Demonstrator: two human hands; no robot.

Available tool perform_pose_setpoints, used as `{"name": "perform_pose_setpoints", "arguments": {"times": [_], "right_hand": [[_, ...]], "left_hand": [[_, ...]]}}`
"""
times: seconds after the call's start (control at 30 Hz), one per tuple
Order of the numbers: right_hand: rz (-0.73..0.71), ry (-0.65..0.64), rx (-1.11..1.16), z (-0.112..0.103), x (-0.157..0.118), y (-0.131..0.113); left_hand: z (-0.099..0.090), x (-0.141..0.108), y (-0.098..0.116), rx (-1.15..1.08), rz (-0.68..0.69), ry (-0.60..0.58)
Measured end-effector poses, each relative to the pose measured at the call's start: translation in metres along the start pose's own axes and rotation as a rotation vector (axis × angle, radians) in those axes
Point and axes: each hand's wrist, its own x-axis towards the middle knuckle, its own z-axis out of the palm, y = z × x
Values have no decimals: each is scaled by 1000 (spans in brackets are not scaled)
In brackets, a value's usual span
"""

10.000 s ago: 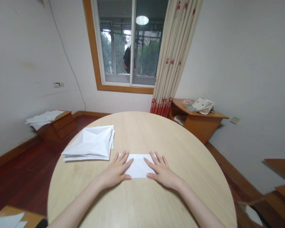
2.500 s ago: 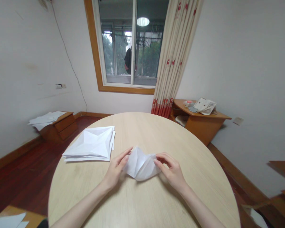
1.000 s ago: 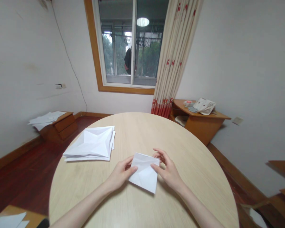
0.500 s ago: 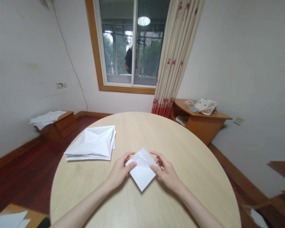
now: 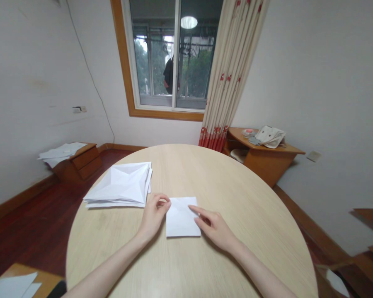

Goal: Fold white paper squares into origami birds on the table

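Note:
A folded square of white paper [image 5: 180, 221] lies on the round wooden table [image 5: 224, 265], its sides roughly in line with my view. At its upper left corner, my left hand [image 5: 154, 213] is closed in a pinch, thumb and index finger on the paper's edge. My right hand [image 5: 216, 227] is on the other side with thumb and index finger apart. Its index fingertip rests on the paper's upper right part, and the thumb is at the right edge. The remaining right fingers are curled under and partly hidden.
A stack of larger folded white papers [image 5: 121, 184] sits to the left on the table. Beyond the table stand a corner cabinet [image 5: 261, 159] with a cloth bag [image 5: 270, 136] and a low drawer unit [image 5: 87, 161] with papers on top. A curtain [image 5: 226, 82] hangs by the window.
The folded paper has turned from a diamond to a square position and is now down flat. My left hand has shifted to its upper left corner; my right index finger has stretched out over it.

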Motion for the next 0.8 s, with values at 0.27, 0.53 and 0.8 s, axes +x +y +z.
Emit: {"name": "perform_pose_setpoints", "arguments": {"times": [0.27, 0.53, 0.8], "right_hand": [[58, -67, -348, -1, 2, -5], [45, -112, -452, 0, 1, -5], [-124, -57, -461, 2, 3, 2]], "left_hand": [[3, -7, -8, 251, 162, -267], [2, -11, -16, 527, 264, -457], [7, -13, -24, 999, 447, -432]]}}
